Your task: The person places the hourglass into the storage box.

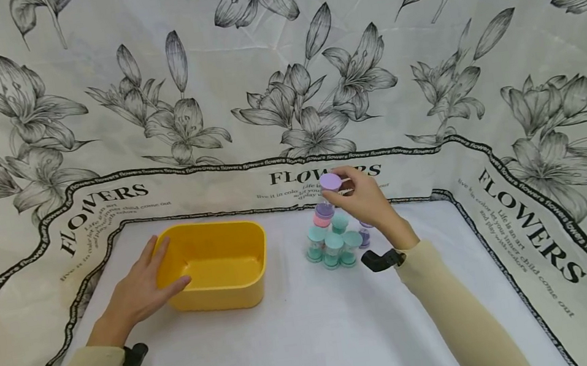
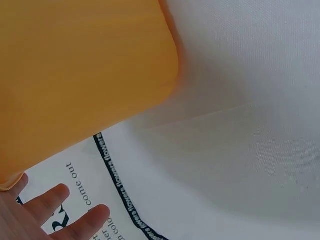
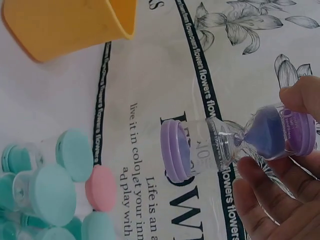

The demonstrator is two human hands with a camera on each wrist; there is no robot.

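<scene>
A small sand timer [image 3: 215, 145] with purple caps and purple sand is pinched near one end by my right hand [image 1: 363, 197], raised over a cluster of similar timers. Below it stand several teal-capped sand timers [image 1: 333, 248], with a pink-capped one [image 1: 321, 221] behind them and a purple-capped one [image 1: 364, 235] to their right, partly covered by the hand. My left hand [image 1: 142, 286] rests spread at the left side of a yellow plastic bin [image 1: 219, 298], thumb over its rim. In the left wrist view the bin's wall hides part of that hand.
A white cloth [image 1: 294, 356] covers the table under the bin and timers. Behind and at both sides hangs a fabric printed with flowers [image 1: 310, 94] and lettering. A black wrist camera strap [image 1: 384, 259] sits at the right cuff.
</scene>
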